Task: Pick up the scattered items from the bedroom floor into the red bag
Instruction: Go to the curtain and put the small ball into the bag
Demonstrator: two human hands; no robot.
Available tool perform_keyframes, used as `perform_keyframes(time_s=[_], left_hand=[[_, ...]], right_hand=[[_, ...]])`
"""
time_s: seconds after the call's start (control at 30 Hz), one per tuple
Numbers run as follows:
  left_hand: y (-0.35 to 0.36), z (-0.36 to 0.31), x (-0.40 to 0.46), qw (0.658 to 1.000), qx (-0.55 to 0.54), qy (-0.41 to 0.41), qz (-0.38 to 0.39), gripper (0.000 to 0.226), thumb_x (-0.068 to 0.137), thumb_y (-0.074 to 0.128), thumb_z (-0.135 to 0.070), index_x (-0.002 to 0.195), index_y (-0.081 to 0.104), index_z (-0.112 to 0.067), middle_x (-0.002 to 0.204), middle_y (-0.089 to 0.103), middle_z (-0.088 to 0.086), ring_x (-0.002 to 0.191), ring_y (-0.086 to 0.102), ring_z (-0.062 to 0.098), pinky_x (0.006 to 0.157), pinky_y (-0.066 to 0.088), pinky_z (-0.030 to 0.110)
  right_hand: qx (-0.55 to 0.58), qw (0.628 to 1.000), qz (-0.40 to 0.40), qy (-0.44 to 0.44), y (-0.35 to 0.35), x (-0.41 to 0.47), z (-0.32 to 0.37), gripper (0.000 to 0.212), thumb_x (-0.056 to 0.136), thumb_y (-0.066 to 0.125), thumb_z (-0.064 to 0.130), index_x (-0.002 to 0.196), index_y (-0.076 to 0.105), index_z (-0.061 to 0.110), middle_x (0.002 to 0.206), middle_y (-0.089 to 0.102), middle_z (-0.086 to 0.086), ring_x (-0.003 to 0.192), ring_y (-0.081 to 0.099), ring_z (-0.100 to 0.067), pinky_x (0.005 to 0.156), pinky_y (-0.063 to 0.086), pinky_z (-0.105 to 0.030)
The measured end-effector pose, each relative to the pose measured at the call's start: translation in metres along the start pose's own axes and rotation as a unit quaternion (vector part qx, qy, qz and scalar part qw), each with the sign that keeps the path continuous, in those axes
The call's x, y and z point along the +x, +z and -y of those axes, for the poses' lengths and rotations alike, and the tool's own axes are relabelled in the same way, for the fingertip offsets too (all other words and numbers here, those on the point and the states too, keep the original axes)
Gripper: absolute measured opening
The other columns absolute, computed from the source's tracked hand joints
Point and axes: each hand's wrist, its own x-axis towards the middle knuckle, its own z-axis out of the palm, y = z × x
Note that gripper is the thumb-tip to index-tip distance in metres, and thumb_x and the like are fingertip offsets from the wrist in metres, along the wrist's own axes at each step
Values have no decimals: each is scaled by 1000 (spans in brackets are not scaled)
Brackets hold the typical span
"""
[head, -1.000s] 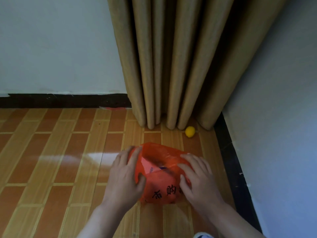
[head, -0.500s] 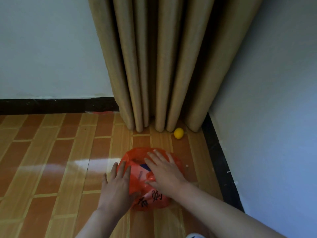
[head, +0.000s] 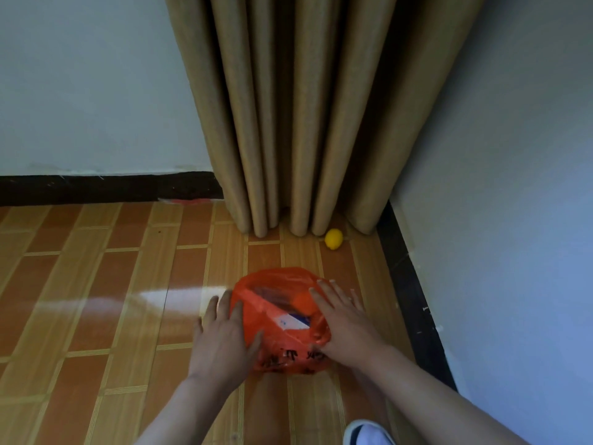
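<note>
- Lower centre of frame: red bag [head: 282, 319] sits on floor [head: 96, 284], mouth open w/ stuff inside
- Left hand [head: 221, 335] flat on bag's left side, right hand [head: 343, 319] spread on its right, neither clamped
- Lemon [head: 333, 239] lies loose above, by curtain [head: 305, 123]
- Risk: thin plastic may slump shut or tip, spilling contents, if hands let go

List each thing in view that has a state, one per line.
red bag: on the floor, mouth open, items showing inside
lemon: loose on the floor beside the curtain, not bagged
curtain: hanging bunched in folds in the corner
left hand: flat against the bag's side
right hand: fingers spread on the bag's rim
</note>
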Motion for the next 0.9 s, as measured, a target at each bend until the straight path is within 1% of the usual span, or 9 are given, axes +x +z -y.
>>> perform_keyframes(time_s=[0.13,0.2,0.3,0.37,0.4,0.5,0.57,0.73,0.9], left_hand=[[-10,-15,5,995,-2,58,-80,82,98,32,-70,164,16,-24,172,9,2,159,7,26,126,19,53],[-12,-21,12,995,9,65,-71,87,96,31,-73,164,12,-23,173,5,3,159,3,27,126,16,54],[-7,-24,24,998,18,47,-28,93,95,36,-74,164,6,-21,173,0,5,159,-2,30,126,16,58],[0,-22,28,999,24,31,-2,96,94,41,-74,164,4,-20,173,-2,6,159,-4,31,125,15,60],[3,-20,28,999,29,26,10,99,94,45,-73,165,2,-19,173,-4,6,159,-5,32,125,15,61],[13,-13,23,997,49,22,49,108,92,55,-68,164,-8,-17,172,-14,8,158,-13,32,125,11,62],[20,-7,20,995,72,23,69,113,90,61,-65,163,-11,-17,171,-19,8,157,-18,32,126,10,62],[29,4,14,992,70,10,105,123,84,61,-75,163,-14,-19,170,-21,8,157,-17,35,124,9,63],[30,8,12,992,56,26,110,124,83,65,-72,161,-19,-24,169,-24,6,156,-20,35,124,9,64]], right_hand=[[33,999,-12,-27,-21,-19,6,115,75,66,77,162,1,39,170,-11,16,154,-21,-8,128,-4,-51],[71,993,-45,-79,-43,-26,19,105,79,64,77,162,10,41,169,-4,23,154,-16,0,128,-5,-42],[117,976,-117,-140,-67,-15,45,75,95,54,67,159,27,39,168,14,22,155,-1,1,125,0,-33],[91,979,-121,-139,-65,7,52,59,103,42,60,157,34,38,167,23,19,156,4,-1,125,2,-35],[50,986,-91,-130,-58,18,51,57,104,37,60,157,34,38,167,23,17,156,4,-4,126,2,-38],[-67,990,33,-116,-24,37,34,64,101,34,63,159,31,33,171,13,10,158,-2,-14,127,3,-53],[-92,987,78,-107,-5,38,20,71,100,36,63,162,22,30,172,8,6,158,-6,-18,127,-3,-52],[-90,991,80,-61,7,35,-5,88,95,37,73,164,7,28,172,-2,6,157,-12,-16,127,-7,-50],[-52,993,108,-14,6,41,-23,114,79,44,89,163,-5,31,171,-11,10,157,-14,-15,127,-5,-50]])
